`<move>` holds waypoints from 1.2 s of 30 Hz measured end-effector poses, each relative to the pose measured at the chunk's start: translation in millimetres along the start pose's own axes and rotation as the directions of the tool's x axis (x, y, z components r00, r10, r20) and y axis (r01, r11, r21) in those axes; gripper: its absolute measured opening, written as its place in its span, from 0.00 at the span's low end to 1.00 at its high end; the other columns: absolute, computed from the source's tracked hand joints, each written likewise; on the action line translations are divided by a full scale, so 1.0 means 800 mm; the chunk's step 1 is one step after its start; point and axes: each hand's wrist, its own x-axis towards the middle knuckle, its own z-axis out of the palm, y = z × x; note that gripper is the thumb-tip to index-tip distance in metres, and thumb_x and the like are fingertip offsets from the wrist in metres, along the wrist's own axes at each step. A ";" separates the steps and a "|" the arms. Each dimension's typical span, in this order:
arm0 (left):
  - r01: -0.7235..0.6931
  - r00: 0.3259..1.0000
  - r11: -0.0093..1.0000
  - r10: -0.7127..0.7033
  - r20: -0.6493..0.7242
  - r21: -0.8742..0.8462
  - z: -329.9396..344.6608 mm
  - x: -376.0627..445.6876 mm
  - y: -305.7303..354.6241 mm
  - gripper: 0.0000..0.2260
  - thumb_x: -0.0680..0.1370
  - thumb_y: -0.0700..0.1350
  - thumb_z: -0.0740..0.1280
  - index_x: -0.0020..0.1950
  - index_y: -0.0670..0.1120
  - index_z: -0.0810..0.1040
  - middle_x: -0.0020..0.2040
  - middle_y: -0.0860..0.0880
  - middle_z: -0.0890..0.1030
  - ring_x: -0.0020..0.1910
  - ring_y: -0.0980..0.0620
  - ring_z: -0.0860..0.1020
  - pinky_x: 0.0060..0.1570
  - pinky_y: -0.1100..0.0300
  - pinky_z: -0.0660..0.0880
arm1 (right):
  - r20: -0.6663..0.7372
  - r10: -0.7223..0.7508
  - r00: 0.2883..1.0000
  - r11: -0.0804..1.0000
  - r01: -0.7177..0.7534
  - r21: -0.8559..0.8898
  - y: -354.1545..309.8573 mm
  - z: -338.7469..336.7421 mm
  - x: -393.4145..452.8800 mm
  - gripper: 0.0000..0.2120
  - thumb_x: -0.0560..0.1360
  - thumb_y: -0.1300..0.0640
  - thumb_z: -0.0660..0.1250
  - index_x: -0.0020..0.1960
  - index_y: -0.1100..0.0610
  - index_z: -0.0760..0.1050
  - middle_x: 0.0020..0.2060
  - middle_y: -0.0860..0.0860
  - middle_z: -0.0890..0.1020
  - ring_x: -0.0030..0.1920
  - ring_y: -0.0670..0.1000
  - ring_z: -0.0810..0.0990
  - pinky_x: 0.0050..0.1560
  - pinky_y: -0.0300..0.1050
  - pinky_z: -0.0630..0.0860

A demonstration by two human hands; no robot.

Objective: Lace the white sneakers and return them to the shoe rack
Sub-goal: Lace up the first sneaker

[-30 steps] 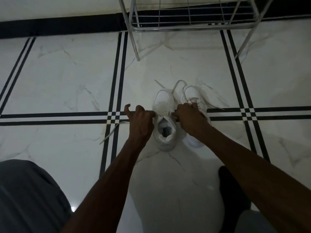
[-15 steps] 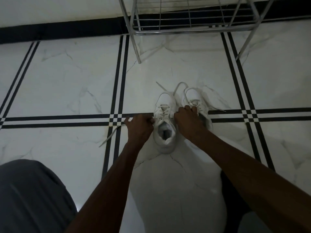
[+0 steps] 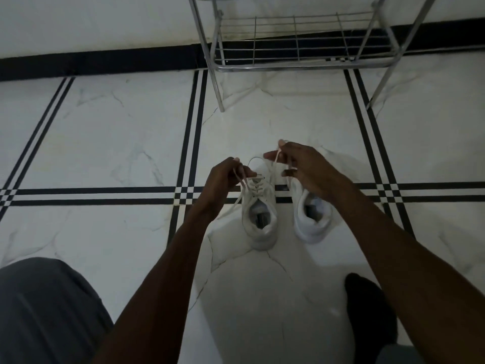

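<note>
Sneakers stand side by side on the floor [image 3: 105,143], heels near. The left hand [image 3: 223,179] pinches one end of the lace [image 3: 271,166] above the left sneaker [image 3: 259,219]; the right hand [image 3: 307,169] pinches the other end, raised above the right sneaker [image 3: 312,222]. Beyond them stands the metal rack [image 3: 301,63], against the far wall.

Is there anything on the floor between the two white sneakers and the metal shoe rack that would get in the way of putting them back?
Nothing visible does. Only bare white marble floor lies between the white sneakers and the chrome wire shoe rack, and the rack's lowest shelf shows nothing on it.
</note>
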 end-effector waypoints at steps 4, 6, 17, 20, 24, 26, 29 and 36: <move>-0.077 0.997 0.993 0.079 -0.015 0.095 0.015 0.005 -0.006 0.14 0.87 0.52 0.57 0.51 0.45 0.75 0.46 0.46 0.79 0.48 0.46 0.79 0.52 0.49 0.76 | -0.019 0.015 1.000 0.998 -0.013 0.064 0.019 0.025 0.006 0.11 0.82 0.49 0.62 0.52 0.55 0.80 0.46 0.53 0.85 0.47 0.53 0.86 0.42 0.46 0.73; -0.120 0.993 0.984 0.120 0.009 0.134 0.020 0.005 -0.006 0.15 0.87 0.52 0.56 0.53 0.43 0.75 0.46 0.44 0.77 0.46 0.48 0.76 0.48 0.54 0.75 | -0.059 -0.008 0.998 0.999 0.006 -0.031 0.032 0.033 0.007 0.09 0.82 0.53 0.64 0.55 0.52 0.82 0.43 0.51 0.84 0.41 0.48 0.83 0.37 0.42 0.73; -0.217 0.976 0.876 0.199 0.087 0.431 0.014 0.009 -0.016 0.12 0.85 0.37 0.59 0.65 0.47 0.75 0.42 0.43 0.82 0.42 0.53 0.80 0.48 0.52 0.80 | -0.257 0.047 0.965 0.993 -0.074 -0.094 0.054 0.041 0.018 0.15 0.70 0.56 0.76 0.53 0.57 0.76 0.46 0.58 0.87 0.40 0.52 0.82 0.35 0.44 0.75; -0.233 0.972 0.862 0.221 0.081 0.450 0.015 0.008 -0.014 0.04 0.84 0.37 0.63 0.56 0.44 0.70 0.42 0.46 0.86 0.38 0.55 0.83 0.42 0.52 0.80 | -0.262 0.068 0.963 0.994 -0.088 -0.065 0.052 0.044 0.021 0.04 0.72 0.58 0.75 0.47 0.56 0.82 0.38 0.53 0.86 0.39 0.51 0.82 0.38 0.45 0.78; -0.194 0.980 0.871 0.197 0.040 0.451 0.019 0.011 -0.012 0.10 0.81 0.31 0.63 0.57 0.41 0.66 0.41 0.45 0.87 0.38 0.48 0.85 0.37 0.58 0.78 | -0.182 -0.034 0.983 0.990 0.008 -0.141 0.054 0.044 0.019 0.03 0.74 0.60 0.74 0.47 0.58 0.86 0.41 0.61 0.86 0.39 0.50 0.81 0.39 0.42 0.78; -0.155 0.986 0.860 0.169 0.015 0.486 0.022 0.014 -0.014 0.14 0.80 0.30 0.64 0.61 0.40 0.65 0.41 0.47 0.86 0.39 0.44 0.84 0.35 0.58 0.77 | -0.099 -0.066 0.993 0.974 0.042 -0.224 0.056 0.040 0.021 0.06 0.76 0.59 0.72 0.50 0.58 0.86 0.44 0.61 0.87 0.41 0.50 0.82 0.42 0.43 0.79; -0.159 0.984 0.838 0.177 0.016 0.522 0.023 0.018 -0.016 0.20 0.79 0.30 0.65 0.67 0.40 0.63 0.42 0.48 0.86 0.41 0.46 0.85 0.42 0.54 0.80 | -0.017 -0.061 0.998 0.969 0.055 -0.242 0.050 0.039 0.016 0.07 0.76 0.53 0.73 0.50 0.55 0.86 0.43 0.57 0.87 0.42 0.50 0.84 0.44 0.45 0.80; -0.111 0.994 0.883 0.108 0.033 0.455 0.022 0.018 -0.026 0.37 0.82 0.36 0.67 0.84 0.46 0.48 0.52 0.46 0.87 0.49 0.51 0.84 0.49 0.65 0.77 | -0.290 -0.030 0.957 0.998 0.044 0.043 0.047 0.062 0.016 0.10 0.72 0.55 0.77 0.47 0.63 0.85 0.35 0.55 0.85 0.32 0.48 0.81 0.33 0.40 0.78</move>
